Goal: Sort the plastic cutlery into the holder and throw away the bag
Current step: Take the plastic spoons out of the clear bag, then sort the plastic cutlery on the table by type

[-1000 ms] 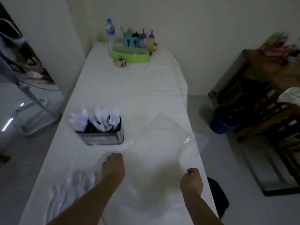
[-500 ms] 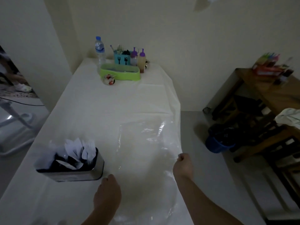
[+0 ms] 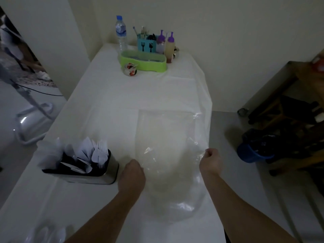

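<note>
Item, bag stage: I am pinching the clear bag (image 3: pixel 166 149), spread on the worktop (image 3: pixel 108 106) beside the holder (image 3: pixel 78 165), in both hands' curled fingers; next, I judge, gathering it for binning.

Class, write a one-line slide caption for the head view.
Both hands hold a clear plastic bag beside the cutlery holder.

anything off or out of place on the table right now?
Some white cutlery lies loose at the table's near-left corner, outside the holder. The clear bag is spread between the left hand and right hand, not yet binned.
</note>
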Motion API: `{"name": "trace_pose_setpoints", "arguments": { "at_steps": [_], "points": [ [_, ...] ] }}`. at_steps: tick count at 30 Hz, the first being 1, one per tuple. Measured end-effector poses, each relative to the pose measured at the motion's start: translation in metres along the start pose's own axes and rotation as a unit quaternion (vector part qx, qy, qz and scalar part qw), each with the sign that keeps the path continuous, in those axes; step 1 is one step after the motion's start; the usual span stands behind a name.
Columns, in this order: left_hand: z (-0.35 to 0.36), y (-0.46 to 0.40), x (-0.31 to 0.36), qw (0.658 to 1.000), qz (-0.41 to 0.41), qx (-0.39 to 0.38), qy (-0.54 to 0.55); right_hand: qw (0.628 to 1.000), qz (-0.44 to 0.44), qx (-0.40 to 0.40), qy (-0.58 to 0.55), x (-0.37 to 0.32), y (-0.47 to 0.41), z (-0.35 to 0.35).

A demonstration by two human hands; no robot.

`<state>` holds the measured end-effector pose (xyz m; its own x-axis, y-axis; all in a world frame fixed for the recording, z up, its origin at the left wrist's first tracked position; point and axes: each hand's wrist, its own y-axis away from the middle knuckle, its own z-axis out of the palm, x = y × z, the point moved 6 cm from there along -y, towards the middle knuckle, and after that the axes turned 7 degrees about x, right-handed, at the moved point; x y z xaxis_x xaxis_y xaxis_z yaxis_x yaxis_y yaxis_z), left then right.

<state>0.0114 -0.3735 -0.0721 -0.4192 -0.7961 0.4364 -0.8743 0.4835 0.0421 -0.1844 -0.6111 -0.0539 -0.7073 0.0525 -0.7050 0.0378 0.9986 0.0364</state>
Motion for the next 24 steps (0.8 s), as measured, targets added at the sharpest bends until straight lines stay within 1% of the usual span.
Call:
{"name": "trace_pose_setpoints", "arguments": {
  "at_steps": [3,4,6,8,9,11,14,15,17,20,21,24],
  "points": [
    [-0.005,-0.014,0.012,1.000,0.015,0.023,-0.003,1.000,0.005,-0.002,-0.017,-0.006,-0.009,0.000],
    [-0.006,-0.019,0.016,1.000,0.015,0.025,0.001,1.000,0.002,-0.012,-0.019,-0.009,-0.011,0.001],
    [-0.008,-0.027,0.021,0.999,0.013,0.030,0.014,0.998,-0.014,-0.061,-0.003,-0.013,-0.012,0.008],
    [-0.010,-0.032,0.022,0.999,0.015,0.034,0.019,0.992,-0.044,-0.104,0.053,-0.009,-0.010,0.016],
    [-0.011,-0.031,0.022,0.999,0.022,0.031,0.006,0.988,-0.061,-0.111,0.090,-0.004,-0.009,0.019],
    [-0.013,-0.025,0.021,0.999,0.023,0.023,0.000,0.979,-0.084,-0.112,0.151,0.007,-0.003,0.022],
    [-0.023,-0.004,0.017,0.999,0.022,0.012,0.033,0.953,-0.135,-0.099,0.251,0.011,0.014,0.023],
    [-0.028,0.005,0.014,0.999,0.026,0.009,0.038,0.950,-0.155,-0.095,0.252,0.007,0.024,0.022],
    [-0.037,0.025,0.003,0.998,0.032,-0.002,0.047,0.953,-0.185,-0.090,0.221,-0.009,0.054,0.018],
    [-0.058,0.057,-0.021,0.998,0.041,-0.021,0.052,0.937,-0.269,-0.078,0.207,-0.038,0.110,0.011],
    [-0.066,0.068,-0.032,0.998,0.041,-0.022,0.051,0.931,-0.292,-0.088,0.201,-0.045,0.129,0.012],
    [-0.093,0.098,-0.071,0.998,0.047,-0.012,0.044,0.917,-0.325,-0.144,0.181,-0.054,0.188,0.019]
  ]
}}
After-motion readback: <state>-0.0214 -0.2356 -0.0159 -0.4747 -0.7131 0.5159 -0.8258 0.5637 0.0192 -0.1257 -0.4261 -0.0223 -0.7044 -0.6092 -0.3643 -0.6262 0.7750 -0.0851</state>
